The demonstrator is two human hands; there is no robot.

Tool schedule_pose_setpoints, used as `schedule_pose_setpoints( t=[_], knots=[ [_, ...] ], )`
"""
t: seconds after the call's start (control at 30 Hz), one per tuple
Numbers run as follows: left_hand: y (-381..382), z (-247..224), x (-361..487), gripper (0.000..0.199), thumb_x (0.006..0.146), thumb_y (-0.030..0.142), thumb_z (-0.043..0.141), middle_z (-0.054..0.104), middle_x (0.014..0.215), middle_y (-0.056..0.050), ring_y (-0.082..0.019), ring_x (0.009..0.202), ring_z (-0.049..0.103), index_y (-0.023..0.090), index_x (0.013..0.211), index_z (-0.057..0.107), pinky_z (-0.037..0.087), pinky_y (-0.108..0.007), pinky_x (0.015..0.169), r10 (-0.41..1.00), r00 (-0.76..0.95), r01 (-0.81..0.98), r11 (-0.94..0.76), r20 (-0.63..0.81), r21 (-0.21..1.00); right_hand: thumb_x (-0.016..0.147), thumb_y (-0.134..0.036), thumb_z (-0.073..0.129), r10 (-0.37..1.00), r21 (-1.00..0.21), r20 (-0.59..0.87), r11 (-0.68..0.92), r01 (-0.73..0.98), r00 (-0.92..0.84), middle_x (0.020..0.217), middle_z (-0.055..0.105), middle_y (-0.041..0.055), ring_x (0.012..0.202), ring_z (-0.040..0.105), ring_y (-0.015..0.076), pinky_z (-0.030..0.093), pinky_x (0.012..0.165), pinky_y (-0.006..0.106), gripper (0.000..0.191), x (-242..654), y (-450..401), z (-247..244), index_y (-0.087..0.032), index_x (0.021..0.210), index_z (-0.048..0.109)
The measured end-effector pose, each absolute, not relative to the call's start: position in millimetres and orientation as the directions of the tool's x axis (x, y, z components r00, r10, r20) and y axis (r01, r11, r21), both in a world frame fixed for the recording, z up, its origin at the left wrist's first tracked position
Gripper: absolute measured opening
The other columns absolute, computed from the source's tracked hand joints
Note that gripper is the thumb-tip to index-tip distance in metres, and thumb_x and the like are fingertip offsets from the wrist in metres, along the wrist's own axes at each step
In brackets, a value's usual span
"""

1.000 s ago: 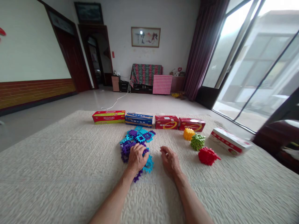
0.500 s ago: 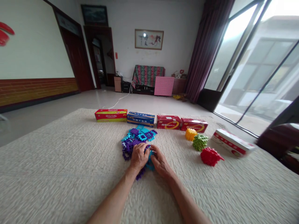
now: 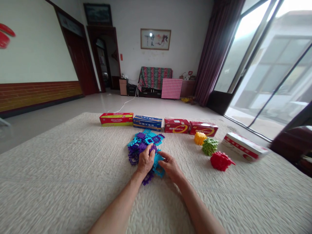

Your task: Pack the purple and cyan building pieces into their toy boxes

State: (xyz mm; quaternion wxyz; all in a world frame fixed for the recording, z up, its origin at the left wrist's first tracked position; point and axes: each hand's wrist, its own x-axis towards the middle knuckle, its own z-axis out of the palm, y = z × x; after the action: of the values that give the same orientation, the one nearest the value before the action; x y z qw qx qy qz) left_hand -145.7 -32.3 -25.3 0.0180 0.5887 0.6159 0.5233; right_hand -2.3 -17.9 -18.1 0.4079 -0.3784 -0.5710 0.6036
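A pile of purple and light blue interlocking plastic pieces with toothed edges lies on a quilted cream mat [image 3: 73,182]. At the pile's near side, my left hand [image 3: 145,161] is closed, with a purple toothed piece [image 3: 154,148] showing between its thumb and forefinger. My right hand [image 3: 171,166] is just to the right, its thumb and fingers apart and nothing plainly held. Its fingertips are beside a light blue toothed piece [image 3: 159,171]; whether they touch it I cannot tell. Other purple pieces [image 3: 133,157] lie left of my left hand, which partly hides the pile.
Behind the pile stand a red-and-yellow box [image 3: 116,120], a blue box [image 3: 147,123] and two red boxes [image 3: 176,126] in a row. To the right are yellow [image 3: 200,138], green [image 3: 210,146] and red [image 3: 221,161] toothed clusters, near a white-and-red box [image 3: 245,147].
My hands have drawn slightly apart. The left forefinger has lifted, and the right fingers have spread, leaving more of the light blue pieces in sight. The view has shifted slightly.
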Motion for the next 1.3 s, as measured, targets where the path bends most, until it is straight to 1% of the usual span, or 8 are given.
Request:
schedule_pose_setpoints(
  t=[0.1, 0.3, 0.53, 0.8, 0.93, 1.07, 1.17, 1.3],
  knots=[
    [-31.3, -26.7, -148.9, 0.035, 0.089, 0.028, 0.045, 0.073, 0.101, -0.01, -0.02, 0.087, 0.07, 0.013, 0.118, 0.06, 0.055, -0.032, 0.081, 0.721, -0.361, 0.702, -0.208, 0.592, 0.682, 0.06, -0.022, 0.062, 0.924, -0.998, -0.024, -0.045, -0.047, -0.381, 0.062, 0.061, -0.0043, 0.048, 0.049, 0.0088, 0.042, 0.048, 0.021, 0.055, 0.2, -16.9, -14.7, -0.013, 0.114, 0.062],
    [-29.1, -28.5, -150.3, 0.034, 0.088, 0.028, 0.046, 0.074, 0.097, -0.011, -0.022, 0.087, 0.07, 0.013, 0.113, 0.063, 0.054, -0.033, 0.081, 0.662, -0.42, 0.719, -0.176, 0.621, 0.673, 0.058, -0.019, 0.06, 0.944, -0.998, 0.003, -0.018, -0.063, -0.329, 0.076, 0.068, -0.0006, 0.052, 0.052, 0.0094, 0.044, 0.048, 0.021, 0.057, 5.7, -11.4, -13.3, -0.015, 0.115, 0.061],
    [-27.7, -27.8, -150.8, 0.034, 0.086, 0.027, 0.048, 0.073, 0.101, -0.011, -0.023, 0.093, 0.069, 0.014, 0.112, 0.064, 0.054, -0.034, 0.085, 0.685, -0.374, 0.733, -0.194, 0.625, 0.652, 0.058, -0.021, 0.059, 0.972, -0.996, 0.079, 0.071, -0.046, -0.22, 0.086, 0.069, 0.0028, 0.056, 0.055, 0.0103, 0.046, 0.049, 0.021, 0.052, 11.2, -1.9, -18.7, -0.015, 0.109, 0.064],
    [-24.0, -30.8, -148.9, 0.035, 0.084, 0.019, 0.045, 0.072, 0.108, -0.008, -0.02, 0.1, 0.067, 0.017, 0.113, 0.064, 0.052, -0.033, 0.092, 0.713, -0.309, 0.745, -0.23, 0.63, 0.626, 0.061, -0.035, 0.066, 0.983, -0.995, 0.093, 0.086, -0.05, -0.156, 0.078, 0.068, 0.0027, 0.057, 0.057, 0.0131, 0.05, 0.053, 0.026, 0.049, 21.7, 8.9, -21.4, -0.015, 0.106, 0.065],
    [-20.1, -34.1, -148.5, 0.036, 0.082, 0.016, 0.044, 0.071, 0.11, -0.008, -0.02, 0.101, 0.066, 0.017, 0.113, 0.063, 0.051, -0.033, 0.094, 0.709, -0.266, 0.771, -0.251, 0.653, 0.586, 0.069, -0.035, 0.06, 0.981, -0.961, 0.191, 0.196, 0.195, -0.046, 0.08, 0.068, 0.0053, 0.062, 0.06, 0.0168, 0.051, 0.059, 0.031, 0.047, 30.1, 18.0, -26.7, -0.015, 0.11, 0.064],
    [-17.3, -36.2, -148.5, 0.038, 0.08, 0.013, 0.046, 0.069, 0.112, -0.011, -0.02, 0.105, 0.064, 0.015, 0.114, 0.062, 0.05, -0.035, 0.096, 0.67, -0.272, 0.778, -0.269, 0.69, 0.567, 0.071, -0.029, 0.054, 0.87, -0.754, 0.489, 0.386, 0.531, 0.062, 0.116, 0.061, 0.0148, 0.091, 0.062, 0.0239, 0.05, 0.081, 0.04, 0.038, 38.2, 24.6, -32.6, -0.015, 0.105, 0.066],
    [-16.9, -36.6, -147.8, 0.037, 0.08, 0.011, 0.046, 0.066, 0.115, -0.013, -0.021, 0.11, 0.061, 0.014, 0.113, 0.062, 0.048, -0.037, 0.1, 0.643, -0.29, 0.79, -0.258, 0.709, 0.556, 0.074, -0.028, 0.052, 0.821, -0.666, 0.569, 0.429, 0.61, 0.044, 0.125, 0.054, 0.0174, 0.105, 0.058, 0.0267, 0.047, 0.089, 0.042, 0.036, 39.3, 24.5, -35.7, -0.015, 0.106, 0.064],
    [-19.6, -34.0, -147.4, 0.04, 0.082, 0.009, 0.043, 0.061, 0.125, -0.012, -0.021, 0.118, 0.056, 0.016, 0.117, 0.061, 0.045, -0.038, 0.103, 0.627, -0.265, 0.822, -0.25, 0.732, 0.512, 0.077, -0.029, 0.052, 0.789, -0.57, 0.602, 0.53, 0.628, -0.12, 0.123, 0.056, 0.013, 0.112, 0.054, 0.0259, 0.042, 0.096, 0.042, 0.034, 34.6, 19.5, -36.0, -0.019, 0.108, 0.062]
  ],
)
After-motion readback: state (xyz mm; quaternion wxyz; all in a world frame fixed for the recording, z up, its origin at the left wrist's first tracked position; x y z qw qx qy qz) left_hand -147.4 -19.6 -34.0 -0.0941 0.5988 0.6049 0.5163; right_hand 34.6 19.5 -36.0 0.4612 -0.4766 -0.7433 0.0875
